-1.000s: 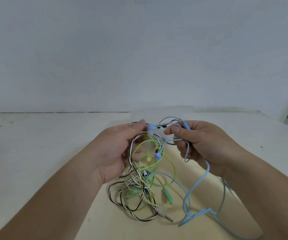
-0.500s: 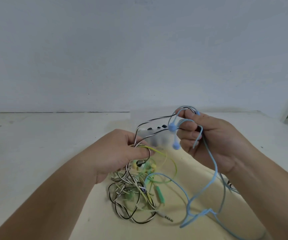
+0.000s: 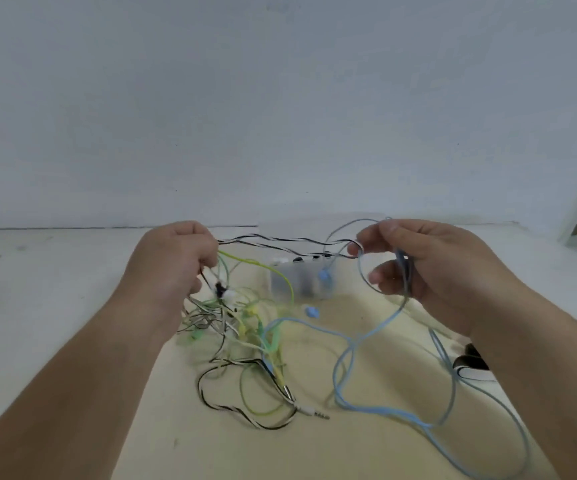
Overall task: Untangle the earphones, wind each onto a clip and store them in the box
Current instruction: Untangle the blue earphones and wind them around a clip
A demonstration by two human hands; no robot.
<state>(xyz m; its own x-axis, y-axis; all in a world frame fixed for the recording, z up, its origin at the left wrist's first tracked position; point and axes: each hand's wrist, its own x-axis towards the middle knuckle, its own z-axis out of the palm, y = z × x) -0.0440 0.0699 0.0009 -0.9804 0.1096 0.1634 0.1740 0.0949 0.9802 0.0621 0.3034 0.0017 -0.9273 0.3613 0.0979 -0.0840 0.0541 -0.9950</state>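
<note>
Above the surface (image 3: 37,306), the left hand (image 3: 172,268) grips a black-and-white striped cable (image 3: 280,241) running taut to the right hand (image 3: 432,271), which pinches it and a blue cable (image 3: 346,355). A green-yellow tangle (image 3: 249,327) lies at 7 o'clock of the clear box (image 3: 297,282).
</note>
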